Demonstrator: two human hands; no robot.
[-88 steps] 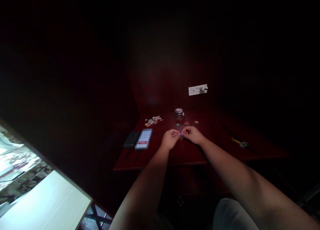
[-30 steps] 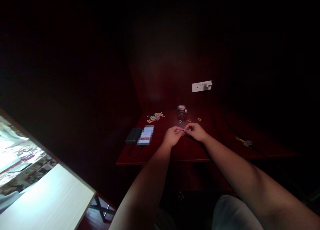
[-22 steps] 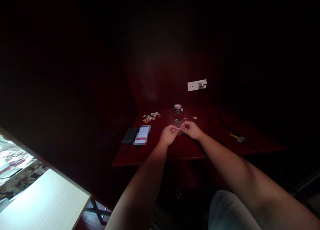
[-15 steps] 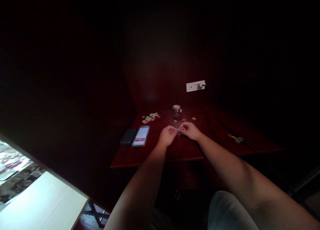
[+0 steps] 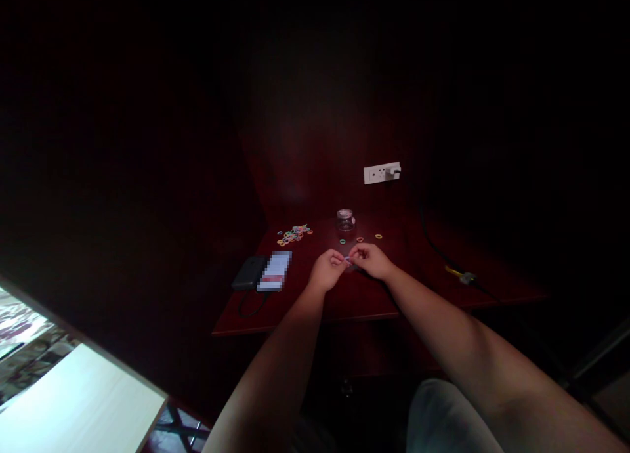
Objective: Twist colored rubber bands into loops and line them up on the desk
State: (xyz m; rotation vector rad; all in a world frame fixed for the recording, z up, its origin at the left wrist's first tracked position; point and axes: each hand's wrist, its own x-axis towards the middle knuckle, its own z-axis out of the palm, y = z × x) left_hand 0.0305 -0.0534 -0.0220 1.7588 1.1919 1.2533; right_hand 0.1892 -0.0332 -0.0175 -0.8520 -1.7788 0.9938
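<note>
Pinching lilac band (image 5: 347,259) over reddish counter (image 5: 359,299), left hand (image 5: 326,270) and right hand (image 5: 373,261) closed on it, same as earlier | green band (image 5: 342,241), pink band (image 5: 359,239), yellow band (image 5: 378,236) unmoved near clear jar (image 5: 345,225) | dark wall (image 5: 305,171), white socket (image 5: 378,174)

1. Two hands: left hand (image 5: 327,271), right hand (image 5: 373,261).
2. Four single bands: lilac band (image 5: 347,258), green band (image 5: 342,241), coral band (image 5: 359,239), yellow band (image 5: 378,236).
3. One heap of bands (image 5: 294,235), too jumbled to count.
4. One clear jar (image 5: 346,223).
5. One smartphone (image 5: 274,271), one power bank (image 5: 249,273).
6. One socket plate (image 5: 376,174), one plug (image 5: 392,171).
</note>
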